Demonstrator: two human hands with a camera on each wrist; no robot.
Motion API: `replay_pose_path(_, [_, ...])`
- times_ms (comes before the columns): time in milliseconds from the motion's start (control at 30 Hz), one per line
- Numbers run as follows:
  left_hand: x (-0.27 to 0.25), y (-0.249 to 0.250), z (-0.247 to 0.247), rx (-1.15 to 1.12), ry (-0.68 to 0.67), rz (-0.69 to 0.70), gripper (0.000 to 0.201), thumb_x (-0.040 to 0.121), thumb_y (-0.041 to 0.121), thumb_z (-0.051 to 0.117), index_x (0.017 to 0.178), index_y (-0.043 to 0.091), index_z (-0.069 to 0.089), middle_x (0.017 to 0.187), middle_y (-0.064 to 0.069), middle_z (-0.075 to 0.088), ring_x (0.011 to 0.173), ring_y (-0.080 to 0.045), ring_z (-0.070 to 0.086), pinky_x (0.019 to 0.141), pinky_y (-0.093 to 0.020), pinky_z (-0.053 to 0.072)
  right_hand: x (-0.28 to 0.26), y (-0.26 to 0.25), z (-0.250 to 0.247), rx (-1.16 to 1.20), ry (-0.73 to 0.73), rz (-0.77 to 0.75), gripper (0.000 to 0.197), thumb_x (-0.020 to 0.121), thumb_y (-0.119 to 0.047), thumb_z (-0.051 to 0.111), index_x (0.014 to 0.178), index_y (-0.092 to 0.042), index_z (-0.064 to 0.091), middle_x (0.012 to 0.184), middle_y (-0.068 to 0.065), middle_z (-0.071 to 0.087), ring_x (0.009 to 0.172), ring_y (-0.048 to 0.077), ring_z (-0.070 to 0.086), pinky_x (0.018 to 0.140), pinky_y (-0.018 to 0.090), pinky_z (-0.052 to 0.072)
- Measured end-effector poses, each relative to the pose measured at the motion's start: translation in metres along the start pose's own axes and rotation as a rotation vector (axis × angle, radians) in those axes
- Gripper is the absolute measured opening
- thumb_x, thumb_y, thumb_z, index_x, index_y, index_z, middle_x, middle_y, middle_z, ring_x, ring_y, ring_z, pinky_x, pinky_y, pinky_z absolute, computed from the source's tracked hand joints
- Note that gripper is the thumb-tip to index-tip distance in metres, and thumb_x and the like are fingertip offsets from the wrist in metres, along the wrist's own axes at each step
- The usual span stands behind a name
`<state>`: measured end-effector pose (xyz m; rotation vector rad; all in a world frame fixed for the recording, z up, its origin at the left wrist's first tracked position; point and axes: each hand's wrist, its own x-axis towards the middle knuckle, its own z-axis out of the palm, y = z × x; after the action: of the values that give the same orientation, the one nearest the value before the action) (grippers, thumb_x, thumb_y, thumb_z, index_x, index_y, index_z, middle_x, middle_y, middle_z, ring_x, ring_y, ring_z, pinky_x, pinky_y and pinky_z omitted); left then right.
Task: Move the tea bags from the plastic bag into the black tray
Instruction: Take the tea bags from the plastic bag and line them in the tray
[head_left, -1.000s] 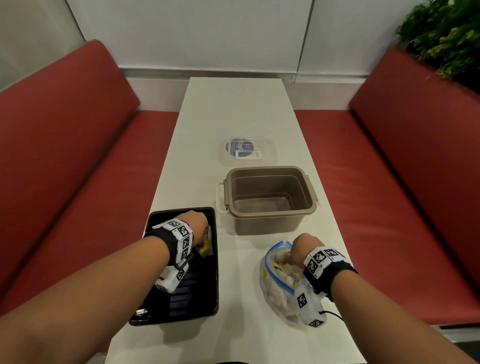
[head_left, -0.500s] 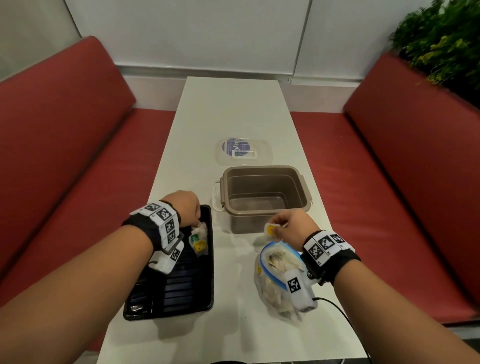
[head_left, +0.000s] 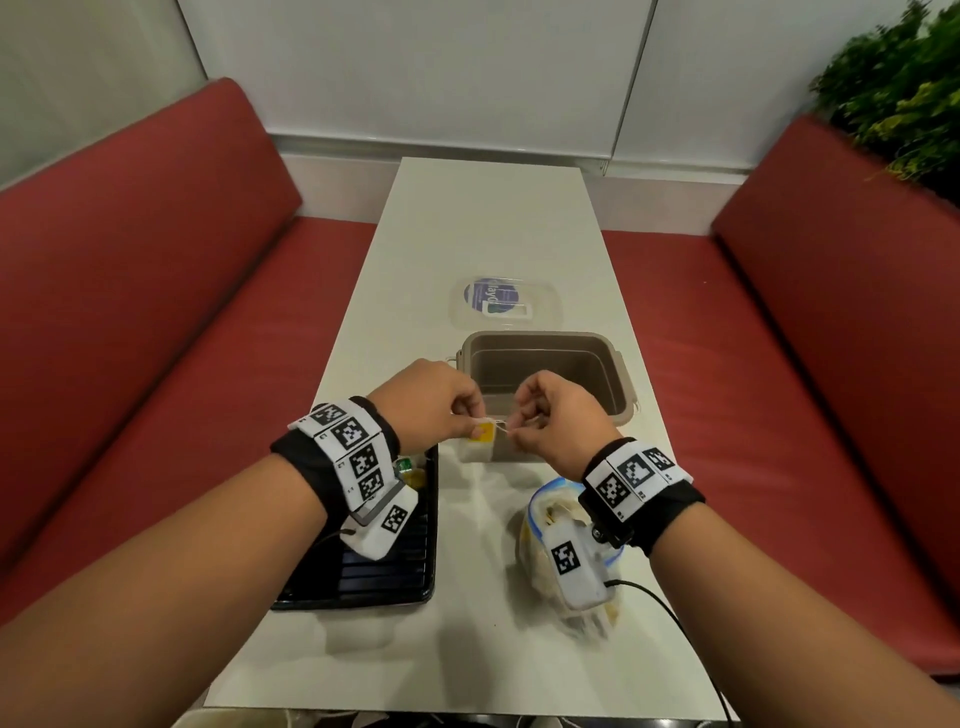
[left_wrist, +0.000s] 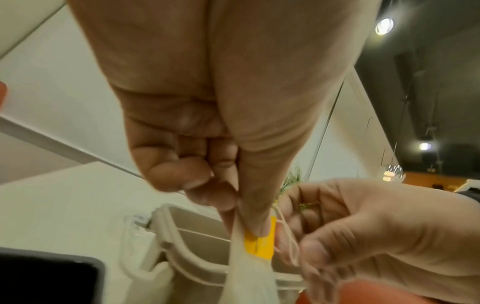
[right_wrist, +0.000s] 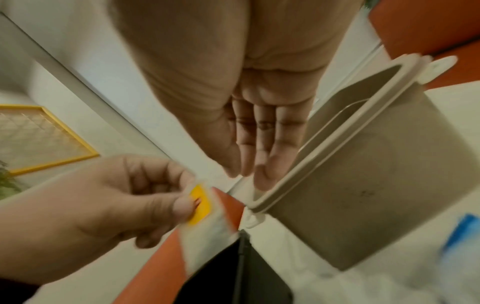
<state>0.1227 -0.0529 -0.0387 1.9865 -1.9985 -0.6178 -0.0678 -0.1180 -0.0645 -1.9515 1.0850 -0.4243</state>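
A white tea bag (head_left: 475, 451) with a yellow tag (head_left: 484, 431) hangs above the table, just in front of the beige tub. My left hand (head_left: 475, 421) pinches it at the tag, thumb on the yellow tag (left_wrist: 259, 244). My right hand (head_left: 514, 428) is close beside it, fingers curled, with the bag's thin string (left_wrist: 285, 236) running across its fingertips. The black tray (head_left: 358, 592) lies below my left wrist and holds tea bags (head_left: 410, 470) at its far end. The clear plastic bag (head_left: 540, 525) with a blue zip lies under my right wrist, with more tea bags inside.
An open beige plastic tub (head_left: 540, 338) stands right behind the hands, and its clear lid (head_left: 504, 304) lies further back on the white table. Red benches run along both sides. A green plant (head_left: 893, 93) is at the far right.
My right hand lifted a tea bag out of the plastic bag and carried it left. My left hand rose from the tray, met it and took hold at the tag.
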Motion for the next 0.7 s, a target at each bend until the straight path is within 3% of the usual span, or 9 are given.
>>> replay_pose_path(133, [-0.004,-0.028,0.002,0.187,-0.119,-0.134,0.007,0.083,0.027,0.074,0.089,0.026,0.071,0.08,0.011,0.065,0.079,-0.01,0.061,0.07,-0.022,0.043,-0.003,0.037,-0.009,-0.348,-0.078,0.188,0.01,0.082,-0.01,0.065,0.082,-0.02,0.065,0.085,0.003,0.071,0.083,0.024,0.07,0.08,0.037,0.059])
replay_pose_path(333, [-0.003,-0.058,0.023,0.347,-0.338,-0.304,0.015,0.08,0.022,0.074,0.095,0.02,0.074,0.094,0.003,0.072,0.087,-0.016,0.066,0.079,-0.028,0.053,-0.017,0.099,-0.006,-0.586,-0.269,0.502,0.018,0.082,-0.013,0.067,0.098,-0.012,0.075,0.094,0.007,0.074,0.083,0.024,0.071,0.079,0.033,0.059])
replay_pose_path(533, [0.008,-0.065,0.05,0.356,-0.466,-0.379,0.019,0.079,0.022,0.076,0.097,0.019,0.076,0.083,0.006,0.067,0.067,-0.01,0.06,0.079,-0.027,0.057,-0.022,0.122,0.007,-0.668,-0.311,0.525,0.028,0.077,-0.015,0.069,0.104,-0.023,0.073,0.098,-0.001,0.072,0.085,0.02,0.069,0.077,0.028,0.057])
replay_pose_path(700, [0.019,-0.074,0.056,0.394,-0.404,-0.412,0.015,0.075,0.026,0.074,0.088,0.018,0.075,0.091,0.0,0.074,0.084,-0.019,0.069,0.081,-0.034,0.058,-0.021,0.129,0.016,-0.714,-0.297,0.537,0.026,0.082,-0.012,0.061,0.105,-0.02,0.071,0.095,0.001,0.072,0.079,0.021,0.067,0.076,0.029,0.057])
